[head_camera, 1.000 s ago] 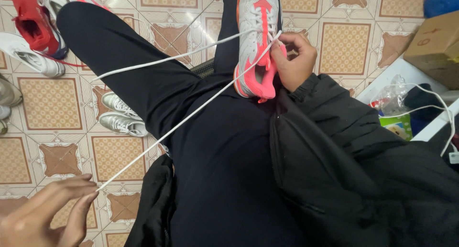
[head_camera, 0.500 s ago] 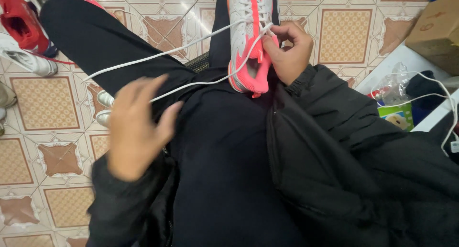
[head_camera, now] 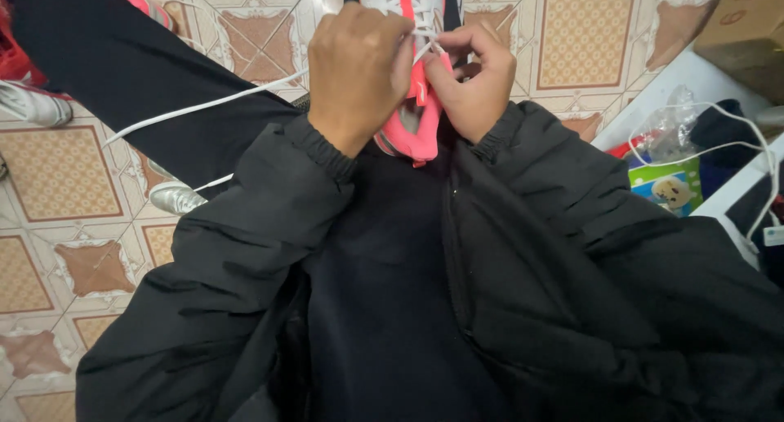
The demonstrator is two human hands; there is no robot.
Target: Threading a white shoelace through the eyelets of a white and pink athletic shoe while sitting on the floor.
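Head view: a pink and white shoe (head_camera: 412,120) is seen at twelve o'clock, resting on black-trousered legs. The left hand (head_camera: 357,71) is closed in a grip on the white lace (head_camera: 204,106) at the shoe's upper; the right hand (head_camera: 471,87), touching it, is pinched shut on the same lace. The lace is trailed toward nine o'clock. A silver shoe (head_camera: 174,197) is seen on the tiled floor (head_camera: 57,173) at nine o'clock.
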